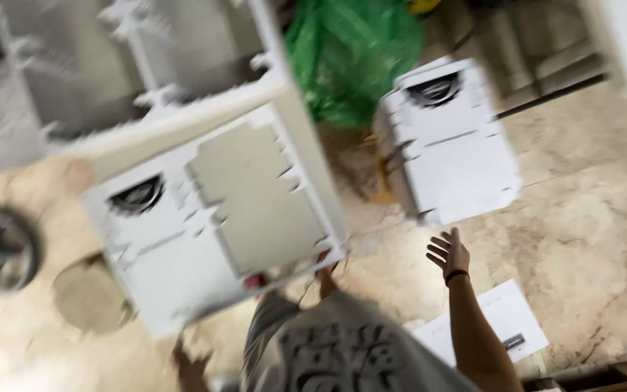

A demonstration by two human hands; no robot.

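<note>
— Two hands, and only one of them is busy? Tell me what each does.

— My left hand [191, 365] is low, at the bottom edge of the big white cardboard unit [219, 218], and it seems to support it from under. The picture is blurred there, so I cannot tell if the fingers really close on the edge. My right hand [448, 252] is free, the fingers spread, and it holds nothing.

— Where is this unit exactly?

— It is lifted and tilted in front of my chest, over the stone floor [589, 239]. Close to my right arm, a white paper sheet [498, 319] lies on the floor. A little further stands a second white cardboard box [448, 141], and my open hand is near to it but apart. Behind that box is a green plastic bag [350, 58].

— How do you hold such a thing well?

— I think one hand is not enough for a wide, light piece. The free hand should take the opposite edge, so the unit does not swing. I would also keep it away from the standing box.
</note>
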